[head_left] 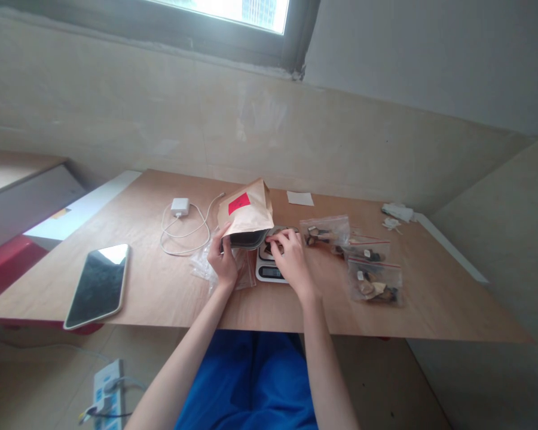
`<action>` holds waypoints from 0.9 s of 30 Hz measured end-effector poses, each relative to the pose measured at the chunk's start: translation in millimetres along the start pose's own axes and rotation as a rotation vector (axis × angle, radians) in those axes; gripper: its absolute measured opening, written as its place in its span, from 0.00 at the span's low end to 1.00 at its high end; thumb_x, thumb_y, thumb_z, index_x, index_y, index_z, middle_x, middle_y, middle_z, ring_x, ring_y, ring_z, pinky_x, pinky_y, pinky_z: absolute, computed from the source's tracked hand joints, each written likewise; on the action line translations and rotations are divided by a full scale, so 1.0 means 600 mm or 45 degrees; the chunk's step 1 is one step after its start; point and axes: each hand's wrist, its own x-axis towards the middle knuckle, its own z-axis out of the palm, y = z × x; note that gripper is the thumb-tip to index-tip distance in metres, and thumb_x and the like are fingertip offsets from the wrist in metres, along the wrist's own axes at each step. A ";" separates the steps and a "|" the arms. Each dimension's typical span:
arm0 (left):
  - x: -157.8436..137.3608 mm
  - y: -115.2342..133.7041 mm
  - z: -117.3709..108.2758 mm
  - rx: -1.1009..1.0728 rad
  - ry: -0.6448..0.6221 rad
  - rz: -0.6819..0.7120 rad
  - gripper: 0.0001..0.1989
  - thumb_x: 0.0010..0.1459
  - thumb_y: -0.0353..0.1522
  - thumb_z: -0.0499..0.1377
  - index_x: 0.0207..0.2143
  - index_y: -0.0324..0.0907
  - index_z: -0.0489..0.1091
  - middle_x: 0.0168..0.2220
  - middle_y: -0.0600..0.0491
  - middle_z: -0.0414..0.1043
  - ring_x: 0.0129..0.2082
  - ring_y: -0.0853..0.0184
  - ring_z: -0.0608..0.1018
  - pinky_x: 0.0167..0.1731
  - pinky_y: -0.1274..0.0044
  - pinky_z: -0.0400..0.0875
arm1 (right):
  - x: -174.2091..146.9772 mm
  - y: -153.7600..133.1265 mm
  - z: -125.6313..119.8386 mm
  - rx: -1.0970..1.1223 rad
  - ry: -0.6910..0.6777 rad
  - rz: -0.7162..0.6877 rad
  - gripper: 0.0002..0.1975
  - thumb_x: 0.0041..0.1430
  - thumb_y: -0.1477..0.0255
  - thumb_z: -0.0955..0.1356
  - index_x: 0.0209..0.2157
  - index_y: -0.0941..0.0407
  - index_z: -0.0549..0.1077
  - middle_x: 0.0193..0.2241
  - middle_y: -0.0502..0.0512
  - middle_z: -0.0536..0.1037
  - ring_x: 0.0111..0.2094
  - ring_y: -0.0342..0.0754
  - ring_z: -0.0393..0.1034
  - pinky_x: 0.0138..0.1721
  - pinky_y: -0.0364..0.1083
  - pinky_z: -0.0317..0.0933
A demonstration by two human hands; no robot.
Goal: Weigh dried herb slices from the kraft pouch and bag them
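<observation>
A brown paper pouch (247, 210) with a red label lies tilted on its side, its open mouth facing me. My left hand (223, 258) grips the pouch's lower left edge and holds it open. At the mouth, my right hand (290, 255) has its fingers pinched on small dark pieces above a white digital scale (269, 270). Under my left hand lie empty clear zip bags (202, 264).
Three filled clear zip bags (375, 282) lie right of the scale. A phone (98, 285) lies near the table's left front edge, with a white charger and cable (180, 208) behind it. A paper slip (300, 198) and small white items (397, 211) sit farther back.
</observation>
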 end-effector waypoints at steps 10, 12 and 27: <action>-0.002 -0.004 0.002 -0.042 -0.023 -0.031 0.15 0.61 0.36 0.48 0.43 0.43 0.70 0.45 0.51 0.74 0.46 0.67 0.74 0.45 0.75 0.67 | 0.012 -0.077 0.034 0.269 -0.332 -0.162 0.19 0.57 0.82 0.56 0.47 0.61 0.69 0.46 0.62 0.72 0.50 0.48 0.65 0.52 0.46 0.58; -0.001 -0.006 0.002 -0.043 -0.004 -0.038 0.15 0.61 0.36 0.48 0.42 0.43 0.71 0.45 0.51 0.74 0.45 0.67 0.74 0.45 0.75 0.67 | 0.029 -0.074 0.058 0.197 -0.396 -0.072 0.19 0.55 0.84 0.56 0.45 0.64 0.71 0.43 0.65 0.74 0.48 0.50 0.68 0.49 0.46 0.60; -0.003 0.002 0.001 -0.043 -0.024 -0.060 0.16 0.62 0.37 0.46 0.42 0.43 0.70 0.45 0.50 0.73 0.47 0.66 0.73 0.49 0.73 0.65 | 0.110 -0.057 0.193 0.346 -0.357 0.029 0.23 0.52 0.85 0.60 0.50 0.58 0.67 0.49 0.62 0.72 0.57 0.56 0.57 0.58 0.61 0.45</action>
